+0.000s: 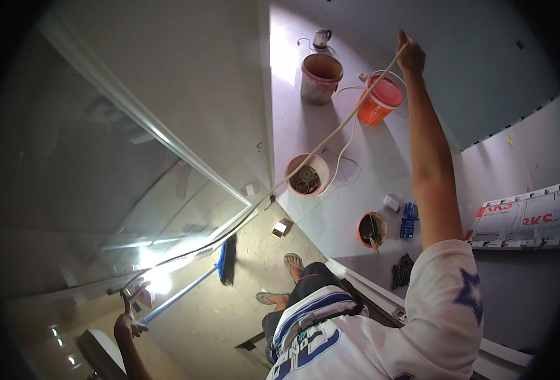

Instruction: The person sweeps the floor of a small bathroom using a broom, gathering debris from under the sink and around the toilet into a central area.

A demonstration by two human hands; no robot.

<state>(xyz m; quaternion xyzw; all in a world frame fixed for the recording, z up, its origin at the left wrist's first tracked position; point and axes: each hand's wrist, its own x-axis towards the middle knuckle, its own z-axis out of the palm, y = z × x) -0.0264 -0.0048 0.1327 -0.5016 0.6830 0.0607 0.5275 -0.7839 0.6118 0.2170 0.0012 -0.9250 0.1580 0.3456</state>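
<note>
Raised at the upper right, my right hand [411, 57] is closed around a long pale cord [340, 128], thumb pointing up. The cord slants down to the left, past the buckets, and turns darker along the base of the glass panel. My left hand [129, 324] is at the lower left by the cord's other end; its fingers look closed there, though the grip is small and dim. A broom [182, 294] with a blue handle leans close beside that hand, its dark bristles toward the middle.
On the pale floor stand a brown bucket [321, 82], an orange bucket [373, 113], a pink-rimmed bucket [309, 166] with debris and a small pail [384, 227]. A kettle [321, 39], small blue boxes [408, 220] and a little carton [282, 228] lie around. A glass panel [102, 190] rises left.
</note>
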